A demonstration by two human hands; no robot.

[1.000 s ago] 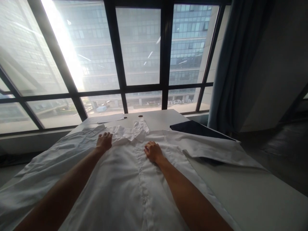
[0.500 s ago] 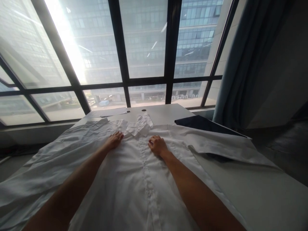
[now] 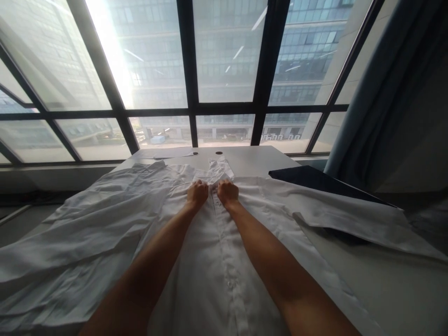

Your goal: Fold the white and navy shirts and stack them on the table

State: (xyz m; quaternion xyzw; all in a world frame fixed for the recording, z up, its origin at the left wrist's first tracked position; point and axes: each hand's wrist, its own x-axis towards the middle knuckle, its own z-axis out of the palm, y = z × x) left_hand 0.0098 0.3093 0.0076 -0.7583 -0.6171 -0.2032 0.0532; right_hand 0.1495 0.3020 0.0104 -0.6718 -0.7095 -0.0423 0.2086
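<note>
A white shirt [image 3: 199,280] lies spread over the table, its collar toward the window and its button placket running down the middle toward me. Just below the collar [image 3: 221,178], my left hand [image 3: 198,192] is closed on the cloth at the left of the placket. My right hand [image 3: 227,191] grips the cloth on the other side, close beside the left. The fingertips of both hands are hidden, so the exact pinch does not show. One sleeve [image 3: 336,210] stretches out to the right.
Dark navy cloth [image 3: 308,175] lies partly under the right sleeve. The white table [image 3: 255,161] reaches back to a large framed window [image 3: 224,56]. A thin white sheet [image 3: 171,152] rests at the table's far left. A blue-grey curtain [image 3: 371,102] hangs at the right.
Both hands have come together at the placket below the collar and closed on the cloth. The left hand moved right from lying flat on the shirt. The view has shifted slightly.
</note>
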